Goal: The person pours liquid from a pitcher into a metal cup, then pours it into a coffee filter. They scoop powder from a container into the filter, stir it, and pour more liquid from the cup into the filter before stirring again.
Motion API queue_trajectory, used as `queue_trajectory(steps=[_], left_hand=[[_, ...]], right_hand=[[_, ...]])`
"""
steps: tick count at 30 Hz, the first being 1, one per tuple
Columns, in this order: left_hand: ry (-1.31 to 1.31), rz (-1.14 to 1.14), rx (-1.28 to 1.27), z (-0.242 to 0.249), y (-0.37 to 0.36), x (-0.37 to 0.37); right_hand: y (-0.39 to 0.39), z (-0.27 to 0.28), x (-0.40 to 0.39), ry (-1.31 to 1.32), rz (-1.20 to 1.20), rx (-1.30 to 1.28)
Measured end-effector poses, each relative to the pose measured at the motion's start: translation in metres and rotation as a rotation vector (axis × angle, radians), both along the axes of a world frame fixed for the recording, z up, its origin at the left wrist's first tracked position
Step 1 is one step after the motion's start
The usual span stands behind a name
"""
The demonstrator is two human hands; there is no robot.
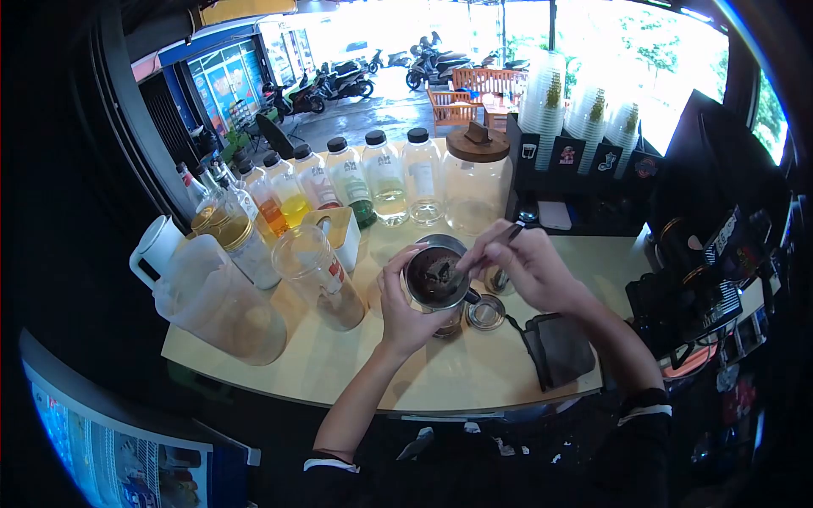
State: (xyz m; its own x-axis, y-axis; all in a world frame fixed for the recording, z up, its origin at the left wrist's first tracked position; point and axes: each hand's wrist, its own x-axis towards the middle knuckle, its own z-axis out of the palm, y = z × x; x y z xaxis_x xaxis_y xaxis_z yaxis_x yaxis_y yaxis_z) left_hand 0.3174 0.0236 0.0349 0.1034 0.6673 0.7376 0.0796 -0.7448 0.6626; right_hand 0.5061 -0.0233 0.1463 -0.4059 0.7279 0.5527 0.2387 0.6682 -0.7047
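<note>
Pitchers [222, 305] and a row of bottles [339, 182] stood at the frame's left and upper centre on a pale counter [474, 372]. At centre, the left hand [405, 309] was wrapped around a metal cup [436, 278] of dark grounds. Just right, the right hand [529, 262] pinched a spoon [478, 256] dipped into the cup. A dark cloth [559, 349] lay lower right.

cup: my metal cup [436, 278], round, dark grounds inside, upright, just in front of the big glass jar [476, 193]
spoon: thin dark spoon [487, 250], slanted into it
</note>
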Motion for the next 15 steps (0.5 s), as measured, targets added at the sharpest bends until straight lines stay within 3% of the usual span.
queue_trajectory(steps=[4,6,10,15], left_hand=[[0.051,-0.006,0.005,0.006,-0.002,-0.003],[0.096,0.009,0.026,0.007,-0.001,-0.003],[0.111,0.008,0.043,0.006,-0.001,-0.004],[0.136,0.003,0.067,0.008,0.0,-0.005]], right_hand=[[0.008,0.0,0.003,0.122,0.055,-0.079],[0.006,0.005,0.004,-0.018,0.083,-0.116],[0.007,0.009,0.0,0.079,0.019,-0.093],[0.009,0.011,0.002,-0.04,-0.019,-0.103]])
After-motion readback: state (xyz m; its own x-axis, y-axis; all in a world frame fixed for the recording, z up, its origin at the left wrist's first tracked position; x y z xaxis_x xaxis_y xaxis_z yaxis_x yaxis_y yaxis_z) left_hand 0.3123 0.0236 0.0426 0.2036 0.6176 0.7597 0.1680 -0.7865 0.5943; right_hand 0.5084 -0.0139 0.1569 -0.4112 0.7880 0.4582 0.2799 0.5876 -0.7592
